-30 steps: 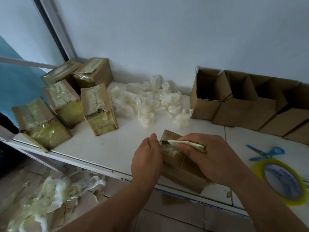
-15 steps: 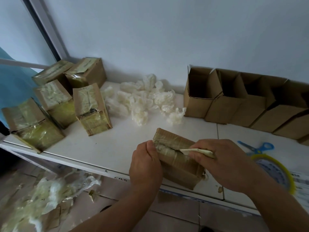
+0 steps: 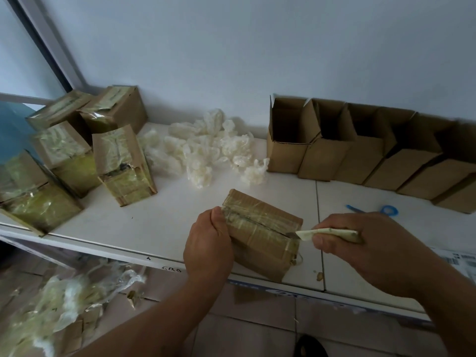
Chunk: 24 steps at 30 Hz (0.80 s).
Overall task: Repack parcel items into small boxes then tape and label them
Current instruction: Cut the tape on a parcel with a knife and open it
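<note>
A taped brown parcel box (image 3: 260, 233) lies near the front edge of the white table (image 3: 154, 222). My left hand (image 3: 208, 246) grips its left end. My right hand (image 3: 371, 248) holds a small knife with a tape-wrapped handle (image 3: 327, 234), its blade at the right end of the box's taped top seam. The seam looks slit along its length. Wrapped white items (image 3: 206, 150) are piled behind the box. A row of open small boxes (image 3: 355, 150) stands at the back right.
Several opened, tape-covered parcel boxes (image 3: 77, 155) stand at the left. Blue scissors (image 3: 378, 210) lie behind my right hand, and printed labels (image 3: 458, 261) peek out at the right edge. Crumpled plastic and cardboard scraps (image 3: 64, 302) lie on the floor below.
My right hand has drawn the knife rightward along the box's top seam, from the left end to the right end. The left hand kept its grip on the box.
</note>
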Tool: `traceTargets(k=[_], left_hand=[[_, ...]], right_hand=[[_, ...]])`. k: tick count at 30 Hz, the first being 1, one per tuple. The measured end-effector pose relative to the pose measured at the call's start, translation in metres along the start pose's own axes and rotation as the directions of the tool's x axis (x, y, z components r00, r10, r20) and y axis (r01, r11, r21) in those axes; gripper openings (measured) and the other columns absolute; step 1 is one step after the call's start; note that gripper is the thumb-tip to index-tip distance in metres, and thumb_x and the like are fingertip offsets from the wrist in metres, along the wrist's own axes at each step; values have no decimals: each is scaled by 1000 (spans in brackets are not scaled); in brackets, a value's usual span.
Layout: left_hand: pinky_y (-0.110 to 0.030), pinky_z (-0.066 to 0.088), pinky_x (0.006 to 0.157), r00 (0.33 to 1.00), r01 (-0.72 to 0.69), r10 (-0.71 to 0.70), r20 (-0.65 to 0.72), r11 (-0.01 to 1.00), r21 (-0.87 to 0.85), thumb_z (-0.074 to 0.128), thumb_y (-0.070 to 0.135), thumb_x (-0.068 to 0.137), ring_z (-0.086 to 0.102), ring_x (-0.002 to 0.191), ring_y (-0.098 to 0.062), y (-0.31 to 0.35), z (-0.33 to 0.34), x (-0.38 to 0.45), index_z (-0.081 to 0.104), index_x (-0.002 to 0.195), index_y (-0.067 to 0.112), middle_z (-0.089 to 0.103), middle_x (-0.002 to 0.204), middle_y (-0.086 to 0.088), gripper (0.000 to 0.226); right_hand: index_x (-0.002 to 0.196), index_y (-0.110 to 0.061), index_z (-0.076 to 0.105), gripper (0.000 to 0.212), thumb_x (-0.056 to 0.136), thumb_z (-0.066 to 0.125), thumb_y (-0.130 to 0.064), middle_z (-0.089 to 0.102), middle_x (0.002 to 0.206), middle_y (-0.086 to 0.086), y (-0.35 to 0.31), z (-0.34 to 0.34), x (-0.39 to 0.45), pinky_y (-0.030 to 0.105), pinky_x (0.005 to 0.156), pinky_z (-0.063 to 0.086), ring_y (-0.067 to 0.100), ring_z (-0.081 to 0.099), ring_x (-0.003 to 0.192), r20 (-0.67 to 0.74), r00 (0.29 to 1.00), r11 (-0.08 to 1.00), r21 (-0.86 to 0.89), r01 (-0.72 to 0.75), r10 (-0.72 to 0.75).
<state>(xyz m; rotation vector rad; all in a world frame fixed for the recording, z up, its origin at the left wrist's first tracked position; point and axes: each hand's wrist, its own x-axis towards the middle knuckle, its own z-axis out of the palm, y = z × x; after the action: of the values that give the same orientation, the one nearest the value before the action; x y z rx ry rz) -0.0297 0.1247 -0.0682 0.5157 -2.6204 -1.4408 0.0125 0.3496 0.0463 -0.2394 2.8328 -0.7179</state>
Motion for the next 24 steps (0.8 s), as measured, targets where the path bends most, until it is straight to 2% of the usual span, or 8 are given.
traceTargets(k=[2, 5, 8, 10, 12, 15, 19, 24], left_hand=[[-39, 45, 83, 999, -22, 21, 30, 999, 29, 17, 53, 97, 58, 91, -19, 4, 2, -1, 60, 105, 22, 62, 94, 4, 54], [-36, 41, 80, 996, -70, 65, 59, 994, 82, 22, 48, 101, 57, 91, -19, 7, 1, -1, 60, 105, 23, 62, 93, 5, 46], [-34, 39, 75, 990, -124, 113, 86, 984, 126, 24, 44, 103, 56, 85, -18, 10, -3, 0, 59, 99, 22, 61, 87, 6, 42], [-34, 41, 72, 987, -143, 132, 96, 982, 125, 25, 43, 103, 56, 80, -19, 13, -7, 3, 58, 92, 21, 59, 80, 6, 41], [-34, 41, 71, 983, -165, 150, 106, 975, 146, 28, 41, 104, 56, 78, -20, 14, -13, 10, 59, 92, 19, 60, 79, 4, 41], [-31, 38, 72, 978, -191, 173, 120, 968, 163, 32, 34, 106, 53, 79, -19, 17, -21, 21, 64, 99, 12, 59, 83, 1, 39], [-30, 37, 73, 972, -214, 191, 136, 960, 183, 35, 30, 106, 55, 82, -21, 18, -29, 30, 66, 102, 9, 60, 85, -1, 37], [-31, 35, 69, 949, -300, 254, 188, 911, 282, 38, 31, 105, 50, 73, -19, 25, -45, 42, 65, 96, 11, 60, 78, -3, 34]], right_hand=[[90, -47, 66, 35, 81, 39, -68, 66, 79, -20, 4, -3, -7, 28, 68, 51, 3, 61, 77, 8, 999, 999, 15, -43, 42], [88, -43, 69, 39, 75, 42, -69, 67, 80, -16, 7, -5, -17, 35, 70, 52, 7, 62, 77, -30, 995, 991, 98, -88, 92], [79, -37, 73, 16, 85, 61, -45, 66, 75, -11, 11, -6, -25, 34, 67, 49, 9, 61, 73, -93, 986, 961, 253, -109, 137], [76, -33, 74, 17, 90, 65, -27, 67, 73, -4, 14, -5, -30, 36, 70, 48, 13, 61, 69, -149, 968, 902, 415, -122, 200], [87, -27, 73, 15, 90, 64, -16, 67, 72, 8, 17, -1, -33, 40, 72, 51, 20, 62, 66, -211, 930, 757, 646, -98, 300], [105, -21, 66, 21, 90, 63, -6, 68, 74, 13, 18, 17, -31, 34, 62, 54, 21, 62, 62, -226, 840, 491, 870, -55, 494], [91, -15, 62, 6, 94, 60, -10, 64, 70, 9, 10, 52, -25, 30, 53, 49, 15, 55, 52, -80, 738, 183, 981, -60, 670], [95, -11, 62, 6, 95, 62, -17, 69, 73, 10, 17, 90, -20, 34, 60, 54, 19, 66, 60, 132, 654, -156, 987, -21, 745]])
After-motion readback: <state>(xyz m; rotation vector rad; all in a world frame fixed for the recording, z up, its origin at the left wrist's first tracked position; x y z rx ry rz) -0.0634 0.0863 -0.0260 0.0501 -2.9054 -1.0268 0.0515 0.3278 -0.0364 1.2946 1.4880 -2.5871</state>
